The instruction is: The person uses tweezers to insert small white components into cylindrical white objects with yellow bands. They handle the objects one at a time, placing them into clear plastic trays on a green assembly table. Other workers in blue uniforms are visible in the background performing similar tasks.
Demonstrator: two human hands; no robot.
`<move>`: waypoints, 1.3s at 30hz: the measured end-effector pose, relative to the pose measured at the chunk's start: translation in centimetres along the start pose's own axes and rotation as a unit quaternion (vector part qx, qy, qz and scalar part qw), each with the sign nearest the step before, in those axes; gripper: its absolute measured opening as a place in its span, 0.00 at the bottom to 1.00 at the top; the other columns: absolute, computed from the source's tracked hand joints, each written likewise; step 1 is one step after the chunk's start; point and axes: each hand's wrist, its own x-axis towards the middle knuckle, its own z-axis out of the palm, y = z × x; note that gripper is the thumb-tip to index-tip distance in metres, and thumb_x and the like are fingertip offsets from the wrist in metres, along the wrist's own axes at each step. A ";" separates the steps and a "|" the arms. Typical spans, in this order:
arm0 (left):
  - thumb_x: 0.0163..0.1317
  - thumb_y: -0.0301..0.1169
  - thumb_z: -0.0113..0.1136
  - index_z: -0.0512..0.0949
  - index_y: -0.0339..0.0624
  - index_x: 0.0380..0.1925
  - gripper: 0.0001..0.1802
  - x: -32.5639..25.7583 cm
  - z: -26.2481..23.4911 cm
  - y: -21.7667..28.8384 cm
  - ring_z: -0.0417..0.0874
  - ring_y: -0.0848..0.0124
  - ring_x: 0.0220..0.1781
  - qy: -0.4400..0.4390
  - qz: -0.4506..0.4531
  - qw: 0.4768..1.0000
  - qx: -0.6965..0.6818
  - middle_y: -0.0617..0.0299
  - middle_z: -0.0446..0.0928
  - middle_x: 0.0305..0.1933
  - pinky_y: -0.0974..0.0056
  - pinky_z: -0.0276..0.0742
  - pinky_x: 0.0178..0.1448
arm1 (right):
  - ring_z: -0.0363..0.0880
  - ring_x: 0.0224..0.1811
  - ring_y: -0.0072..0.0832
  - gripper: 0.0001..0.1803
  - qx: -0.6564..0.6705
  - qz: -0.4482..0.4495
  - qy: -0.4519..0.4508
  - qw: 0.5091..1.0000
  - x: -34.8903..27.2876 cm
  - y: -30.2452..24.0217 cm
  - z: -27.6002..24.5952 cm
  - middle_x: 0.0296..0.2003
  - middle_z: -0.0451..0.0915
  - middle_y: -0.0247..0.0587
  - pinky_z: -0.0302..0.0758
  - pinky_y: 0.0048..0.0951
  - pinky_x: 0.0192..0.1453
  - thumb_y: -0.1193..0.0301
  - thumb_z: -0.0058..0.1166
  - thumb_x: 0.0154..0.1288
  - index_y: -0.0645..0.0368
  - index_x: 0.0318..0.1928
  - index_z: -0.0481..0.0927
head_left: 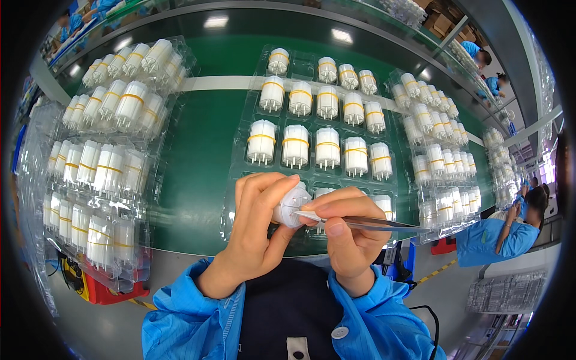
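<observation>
My left hand (251,223) is closed around a white cylindrical plug (294,198), its end with the pins turned toward my right hand. My right hand (355,237) pinches a pair of metal tweezers (384,225), whose long body points off to the right. A small white pointed piece (307,215) shows at my right fingertips, against the plug's end. Whether it belongs to the tweezers or is separate, I cannot tell. Just beyond my hands, a clear plastic tray (233,171) holds rows of similar white plugs (327,148), each with a yellow band and pins.
On the green table (198,138), stacked trays of banded plugs stand at the left (99,165) and right (444,159). A pale strip (219,83) crosses the table. A co-worker in blue (501,237) is at the right. Red bins (117,288) stand below the left edge.
</observation>
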 end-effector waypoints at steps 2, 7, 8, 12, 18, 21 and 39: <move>0.45 0.18 0.66 0.69 0.34 0.58 0.35 0.0 0.0 0.0 0.70 0.51 0.51 0.001 0.000 1.000 0.000 0.46 0.70 0.52 0.54 0.67 0.56 | 0.82 0.38 0.32 0.07 0.000 0.001 0.000 1.000 0.0 0.0 0.1 0.36 0.84 0.52 0.78 0.28 0.43 0.79 0.57 0.62 0.68 0.40 0.81; 0.46 0.17 0.64 0.70 0.31 0.56 0.32 0.1 -0.2 0.0 0.71 0.54 0.52 -0.011 0.011 1.000 0.024 0.45 0.70 0.52 0.57 0.69 0.55 | 0.82 0.38 0.31 0.06 0.009 -0.003 -0.005 1.000 0.2 0.0 0.0 0.38 0.83 0.53 0.78 0.28 0.43 0.80 0.56 0.63 0.69 0.40 0.81; 0.46 0.17 0.64 0.70 0.31 0.56 0.32 0.1 -0.2 0.0 0.71 0.54 0.52 -0.011 0.011 1.000 0.023 0.46 0.70 0.52 0.57 0.69 0.55 | 0.82 0.37 0.31 0.06 0.013 0.001 -0.005 1.000 0.2 0.0 0.0 0.38 0.83 0.53 0.78 0.28 0.43 0.80 0.56 0.63 0.69 0.40 0.81; 0.46 0.17 0.64 0.70 0.31 0.56 0.32 0.1 -0.2 -0.1 0.71 0.54 0.52 -0.011 0.007 1.000 0.020 0.46 0.70 0.51 0.57 0.69 0.56 | 0.82 0.37 0.31 0.06 0.032 0.020 0.000 0.999 0.1 0.0 0.1 0.38 0.83 0.52 0.78 0.28 0.43 0.81 0.56 0.63 0.70 0.40 0.81; 0.44 0.17 0.65 0.70 0.34 0.58 0.35 -0.1 0.0 -0.1 0.70 0.51 0.51 -0.004 0.005 1.000 0.005 0.46 0.70 0.51 0.54 0.67 0.55 | 0.82 0.37 0.31 0.06 0.006 0.027 -0.011 1.000 0.1 -0.2 -0.2 0.37 0.83 0.51 0.78 0.28 0.43 0.82 0.56 0.62 0.69 0.40 0.81; 0.47 0.18 0.65 0.70 0.32 0.56 0.32 0.0 -0.1 0.0 0.71 0.54 0.51 -0.010 0.008 1.000 0.028 0.46 0.70 0.51 0.57 0.68 0.55 | 0.82 0.37 0.31 0.06 -0.012 0.032 -0.015 0.999 0.3 -0.5 -0.3 0.36 0.83 0.50 0.78 0.28 0.43 0.81 0.57 0.62 0.68 0.39 0.81; 0.43 0.17 0.65 0.70 0.34 0.58 0.36 0.1 -0.1 0.1 0.71 0.51 0.49 -0.003 0.009 1.000 0.004 0.46 0.71 0.50 0.55 0.67 0.54 | 0.81 0.37 0.31 0.06 0.008 0.015 0.003 1.000 0.0 -0.2 -0.3 0.36 0.84 0.50 0.77 0.28 0.41 0.81 0.57 0.61 0.68 0.39 0.81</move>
